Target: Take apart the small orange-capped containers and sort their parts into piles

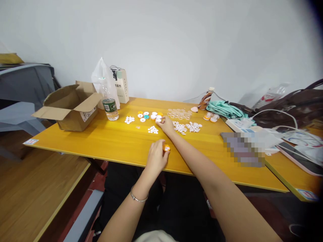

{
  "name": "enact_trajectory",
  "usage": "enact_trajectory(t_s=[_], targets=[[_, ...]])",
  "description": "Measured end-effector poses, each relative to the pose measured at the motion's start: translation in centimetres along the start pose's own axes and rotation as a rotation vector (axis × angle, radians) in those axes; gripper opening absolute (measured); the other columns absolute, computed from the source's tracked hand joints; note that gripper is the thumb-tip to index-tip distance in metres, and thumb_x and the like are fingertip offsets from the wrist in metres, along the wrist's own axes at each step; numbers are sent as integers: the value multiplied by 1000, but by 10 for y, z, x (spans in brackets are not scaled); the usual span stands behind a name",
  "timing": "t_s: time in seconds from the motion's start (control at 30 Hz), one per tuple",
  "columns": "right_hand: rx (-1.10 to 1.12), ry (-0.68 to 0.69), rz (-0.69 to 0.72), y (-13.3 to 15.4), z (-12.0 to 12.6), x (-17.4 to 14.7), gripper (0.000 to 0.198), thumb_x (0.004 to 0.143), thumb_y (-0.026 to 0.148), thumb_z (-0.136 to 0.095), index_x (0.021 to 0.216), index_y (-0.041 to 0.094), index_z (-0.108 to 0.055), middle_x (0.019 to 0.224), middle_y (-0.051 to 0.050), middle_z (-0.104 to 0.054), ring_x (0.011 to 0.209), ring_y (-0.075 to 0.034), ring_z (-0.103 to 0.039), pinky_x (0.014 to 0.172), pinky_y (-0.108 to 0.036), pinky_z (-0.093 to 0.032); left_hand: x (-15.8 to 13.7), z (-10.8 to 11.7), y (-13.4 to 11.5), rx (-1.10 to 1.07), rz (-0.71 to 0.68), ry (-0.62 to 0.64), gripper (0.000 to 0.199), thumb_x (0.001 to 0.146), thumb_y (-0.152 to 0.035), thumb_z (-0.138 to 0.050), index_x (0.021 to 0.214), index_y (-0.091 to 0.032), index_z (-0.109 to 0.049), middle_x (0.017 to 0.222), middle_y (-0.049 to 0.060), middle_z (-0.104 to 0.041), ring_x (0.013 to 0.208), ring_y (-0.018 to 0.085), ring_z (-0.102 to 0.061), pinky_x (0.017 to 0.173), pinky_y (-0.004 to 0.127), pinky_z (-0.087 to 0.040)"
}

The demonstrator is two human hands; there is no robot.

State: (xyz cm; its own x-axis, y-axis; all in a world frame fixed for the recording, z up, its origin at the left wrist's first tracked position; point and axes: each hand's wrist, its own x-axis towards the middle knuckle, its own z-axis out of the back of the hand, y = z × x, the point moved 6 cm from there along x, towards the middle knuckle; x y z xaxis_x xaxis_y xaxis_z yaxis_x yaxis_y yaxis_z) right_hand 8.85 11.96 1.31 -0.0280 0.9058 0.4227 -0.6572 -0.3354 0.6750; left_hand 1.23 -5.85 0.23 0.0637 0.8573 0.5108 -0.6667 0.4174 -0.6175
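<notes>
My left hand (156, 155), near the table's front edge, is closed round a small orange cap (165, 146) with white bits inside it. Farther forward, my right hand (167, 125) has its fingers pinched at a white disc (158, 119), at the right end of a group of round white, orange and teal discs (146, 117). Small white parts (152, 129) lie in a loose pile between the two hands, and another pile of white pieces (129, 119) lies to the left. Right of my right hand are white openwork pieces (179, 127) and clear round covers (180, 113).
An open cardboard box (73, 116) and a water bottle (110, 106) stand at the left, by a paper bag (123, 85). Toward the right are a drink bottle (206, 98), teal cloth (224, 109), a power strip (233, 125), cables and a blurred flat object (242, 149).
</notes>
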Motion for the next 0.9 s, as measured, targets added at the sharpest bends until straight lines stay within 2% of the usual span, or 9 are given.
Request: enact_trajectory(t_s=[0.13, 0.37, 0.47, 0.6, 0.7, 0.8, 0.9], targets=[[49, -28, -25, -3, 1, -4, 41, 66, 40, -62, 98, 18, -48, 67, 2, -54, 63, -16, -53, 64, -30, -43, 0, 1, 0, -7, 7, -1, 34, 78, -18, -55, 110, -19, -46, 101, 9, -58, 96, 24, -53, 85, 41, -42], [196, 31, 47, 4, 15, -30, 23, 74, 38, -55, 87, 20, -49, 73, 0, -56, 66, -14, -53, 65, -28, -46, -1, 1, 1, -28, 14, 2, 34, 78, -17, -54, 111, -19, -45, 103, 9, -60, 97, 24, -54, 86, 42, -43], [245, 109, 74, 2, 29, -53, 15, 77, 34, -51, 81, 20, -51, 75, -1, -57, 67, -14, -54, 65, -28, -47, -2, 2, 1, -33, 3, 1, 33, 78, -16, -54, 110, -19, -46, 104, 9, -60, 99, 24, -54, 88, 42, -43], [289, 250, 103, -3, 53, -82, 14, 77, 32, -51, 81, 19, -55, 76, -1, -59, 69, -14, -56, 66, -29, -47, -2, 2, 1, -44, 17, 15, 31, 78, -16, -53, 108, -18, -47, 104, 8, -61, 99, 24, -54, 87, 41, -43], [318, 407, 143, -2, 67, -100, 21, 77, 36, -54, 89, 19, -58, 79, -2, -61, 70, -14, -56, 66, -29, -47, -2, 3, 1, -35, 21, 21, 27, 78, -16, -53, 104, -19, -50, 101, 7, -62, 95, 23, -55, 86, 39, -44], [277, 553, 266, 5, 71, -114, 36, 68, 41, -68, 95, 20, -58, 85, -2, -59, 76, -15, -54, 70, -30, -45, -1, 4, 1, -28, 14, 22, 22, 77, -17, -56, 99, -19, -53, 96, 6, -63, 90, 22, -56, 83, 37, -45], [201, 569, 355, 8, 71, -118, 38, 64, 44, -72, 90, 20, -59, 87, -2, -56, 79, -16, -51, 73, -30, -43, 0, 4, 1, -31, 18, 26, 21, 75, -17, -59, 95, -19, -56, 92, 6, -64, 87, 21, -58, 80, 35, -45]])
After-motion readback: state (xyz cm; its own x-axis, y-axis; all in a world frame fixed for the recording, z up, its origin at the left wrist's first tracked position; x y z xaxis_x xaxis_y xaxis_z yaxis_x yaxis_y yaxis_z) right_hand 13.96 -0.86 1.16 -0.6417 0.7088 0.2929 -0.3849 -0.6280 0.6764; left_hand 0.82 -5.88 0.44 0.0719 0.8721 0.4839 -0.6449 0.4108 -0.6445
